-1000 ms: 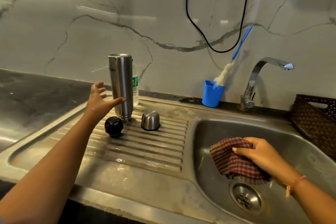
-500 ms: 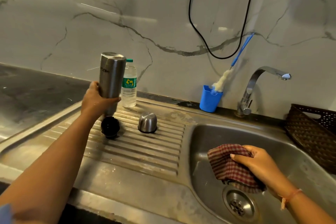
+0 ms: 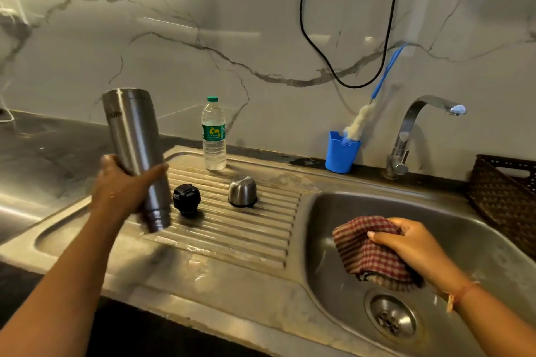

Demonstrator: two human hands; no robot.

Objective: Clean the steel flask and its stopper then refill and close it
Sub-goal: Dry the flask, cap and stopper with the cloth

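- Our left hand (image 3: 121,185) reaches in from the lower left on an outstretched arm. It is wrapped round the lower half of the steel flask (image 3: 135,148), with the thumb across the front.
- The flask is held tilted over the left part of the ribbed drainboard (image 3: 246,235), threaded neck down and closed base up.
- Our right hand (image 3: 412,243) is inside the sink basin (image 3: 324,217), fingers curled over a bunched red checked cloth (image 3: 365,252) above the drain.
- The black stopper (image 3: 187,199) sits on the drainboard just beside the flask's neck. The steel cap (image 3: 242,191) stands further right, apart from it.
- Our left fingers are hidden behind the flask.
- The neck is blurred, so we cannot tell whether it touches the ribs.
- The lettering on the flask is too smeared to read.
- The woven basket (image 3: 504,197) is cut off by the right edge.
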